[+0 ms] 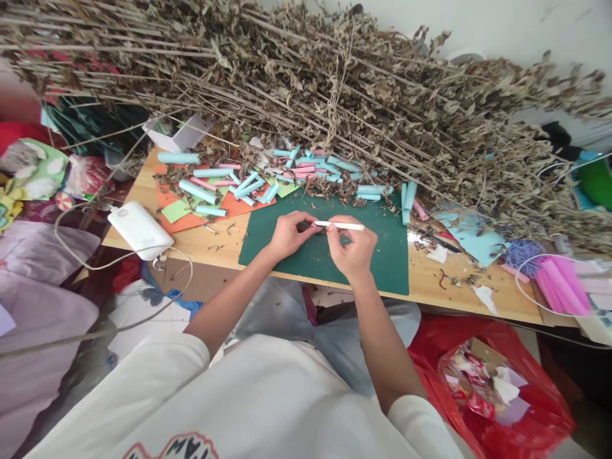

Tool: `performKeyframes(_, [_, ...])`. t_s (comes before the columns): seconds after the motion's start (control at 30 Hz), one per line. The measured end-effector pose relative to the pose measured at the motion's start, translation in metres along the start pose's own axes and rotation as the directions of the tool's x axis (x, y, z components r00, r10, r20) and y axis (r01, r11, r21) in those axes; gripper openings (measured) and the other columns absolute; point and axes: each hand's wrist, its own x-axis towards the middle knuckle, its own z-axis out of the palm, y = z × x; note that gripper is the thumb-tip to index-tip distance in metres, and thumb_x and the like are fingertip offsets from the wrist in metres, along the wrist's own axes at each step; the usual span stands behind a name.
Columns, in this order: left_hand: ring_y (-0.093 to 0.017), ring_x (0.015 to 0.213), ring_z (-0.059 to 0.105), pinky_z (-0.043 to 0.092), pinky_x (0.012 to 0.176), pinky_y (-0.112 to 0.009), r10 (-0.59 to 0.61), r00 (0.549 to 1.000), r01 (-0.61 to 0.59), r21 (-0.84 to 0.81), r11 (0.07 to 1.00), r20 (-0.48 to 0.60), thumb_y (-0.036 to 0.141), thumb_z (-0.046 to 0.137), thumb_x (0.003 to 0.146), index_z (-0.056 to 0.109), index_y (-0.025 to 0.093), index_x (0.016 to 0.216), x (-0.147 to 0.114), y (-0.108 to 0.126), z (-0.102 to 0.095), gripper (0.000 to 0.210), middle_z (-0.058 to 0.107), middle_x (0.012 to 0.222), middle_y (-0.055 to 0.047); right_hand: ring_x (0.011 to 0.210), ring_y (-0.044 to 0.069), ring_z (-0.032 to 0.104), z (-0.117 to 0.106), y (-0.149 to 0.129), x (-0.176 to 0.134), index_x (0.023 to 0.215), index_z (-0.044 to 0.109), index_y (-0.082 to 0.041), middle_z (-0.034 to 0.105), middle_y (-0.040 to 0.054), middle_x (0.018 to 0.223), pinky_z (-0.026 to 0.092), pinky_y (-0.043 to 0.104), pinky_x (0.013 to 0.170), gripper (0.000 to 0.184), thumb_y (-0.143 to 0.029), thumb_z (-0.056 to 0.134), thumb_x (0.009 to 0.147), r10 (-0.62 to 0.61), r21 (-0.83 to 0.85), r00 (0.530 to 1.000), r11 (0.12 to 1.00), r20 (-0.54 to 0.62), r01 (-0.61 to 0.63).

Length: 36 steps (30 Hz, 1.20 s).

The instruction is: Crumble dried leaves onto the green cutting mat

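My right hand [352, 247] is closed around a slim white pen-shaped tool [349, 225], held almost level with its thin end pointing left. My left hand [291, 234] is pinched at that thin end; whatever lies between its fingertips is too small to make out. Both hands are over a dark green cutting mat [382, 268] strewn with dry leaf crumbs. Just behind the mat lie several rolled light-blue paper tubes [375, 189] and some thinner pink paper rolls [303, 169].
A large heap of dried leafy stalks [306, 83] covers the table's back. Orange paper [179, 224] and a white power bank [140, 228] with a cable lie left. To the right are blue paper [473, 233] and pink rolls [561, 287]. A red rubbish bag [540, 389] stands below.
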Motion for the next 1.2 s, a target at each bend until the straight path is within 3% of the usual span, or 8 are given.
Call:
performKeyframes(0.13, [-0.013,0.073,0.065,0.054,0.066,-0.023,-0.004,1.0,0.004,-0.011,1.0,0.0,0.035,0.071,0.082,0.073,0.019,0.09,0.0,0.001,0.0,0.018,0.072,0.085,-0.003,0.061,0.013,0.066,0.007,0.006,-0.011,0.09,0.065,-0.021,0.071,0.0037,0.084,0.057,0.025,0.06,0.017,-0.034,0.055,0.091,0.196,0.112,0.98,0.975,-0.03,-0.192])
performKeyframes(0.23, [-0.013,0.073,0.065,0.054,0.066,-0.024,-0.016,1.0,0.016,-0.006,1.0,-0.007,0.035,0.072,0.081,0.073,0.019,0.09,0.0,0.002,0.0,0.019,0.072,0.085,-0.004,0.061,0.013,0.067,0.01,0.009,-0.016,0.091,0.063,-0.02,0.07,0.0036,0.083,0.058,0.026,0.06,0.021,-0.038,0.053,0.092,0.252,0.195,0.966,0.951,-0.047,-0.239])
performKeyframes(0.37, [-0.014,0.075,0.066,0.054,0.068,-0.024,-0.01,1.0,0.01,0.003,1.0,0.011,0.036,0.07,0.082,0.073,0.019,0.088,0.0,0.002,0.0,0.018,0.073,0.086,-0.004,0.061,0.013,0.065,0.003,0.001,-0.01,0.089,0.063,-0.021,0.07,0.0041,0.082,0.056,0.026,0.061,0.019,-0.035,0.051,0.093,0.154,0.069,0.988,0.986,-0.01,-0.153])
performKeyframes(0.5, [-0.013,0.073,0.065,0.052,0.067,-0.024,0.019,1.0,-0.019,0.018,1.0,0.009,0.034,0.069,0.083,0.074,0.02,0.089,-0.001,0.002,-0.001,0.016,0.073,0.084,-0.003,0.061,0.013,0.062,-0.005,-0.01,0.008,0.085,0.063,-0.021,0.07,0.0041,0.08,0.052,0.025,0.063,0.018,-0.03,0.05,0.092,0.013,-0.027,0.989,1.0,0.146,-0.009])
performKeyframes(0.77, [-0.012,0.069,0.063,0.052,0.063,-0.022,0.014,1.0,-0.014,0.015,1.0,-0.004,0.035,0.071,0.082,0.074,0.019,0.09,0.0,-0.001,0.001,0.018,0.071,0.082,-0.004,0.056,0.015,0.065,0.011,-0.003,0.023,0.085,0.062,-0.02,0.068,0.0016,0.065,0.05,0.026,0.057,0.026,-0.042,0.051,0.094,0.227,0.031,0.971,0.973,0.075,-0.23])
performKeyframes(0.9, [-0.013,0.071,0.064,0.053,0.063,-0.022,0.014,1.0,-0.014,0.006,1.0,-0.017,0.032,0.071,0.082,0.074,0.019,0.09,0.0,-0.001,0.001,0.015,0.072,0.083,-0.004,0.054,0.015,0.064,0.01,-0.005,0.024,0.085,0.062,-0.021,0.069,0.002,0.066,0.05,0.026,0.056,0.026,-0.042,0.05,0.095,0.185,0.011,0.98,0.982,0.073,-0.186])
performKeyframes(1.03, [-0.013,0.073,0.065,0.055,0.064,-0.023,0.014,1.0,-0.014,-0.006,1.0,-0.015,0.032,0.068,0.084,0.074,0.019,0.093,-0.002,0.001,0.001,0.017,0.072,0.084,-0.004,0.055,0.014,0.063,-0.001,-0.006,0.027,0.088,0.063,-0.02,0.068,0.0024,0.069,0.048,0.024,0.055,0.021,-0.037,0.051,0.093,0.083,-0.035,0.982,0.996,0.169,-0.078])
performKeyframes(1.2, [-0.013,0.073,0.066,0.056,0.065,-0.023,-0.004,1.0,0.004,-0.01,1.0,-0.002,0.033,0.067,0.084,0.074,0.019,0.094,-0.003,0.005,0.0,0.018,0.073,0.085,-0.005,0.057,0.014,0.061,-0.011,-0.007,0.028,0.086,0.063,-0.02,0.069,0.003,0.075,0.047,0.024,0.055,0.02,-0.032,0.049,0.092,0.066,-0.04,0.967,0.998,0.247,-0.058])
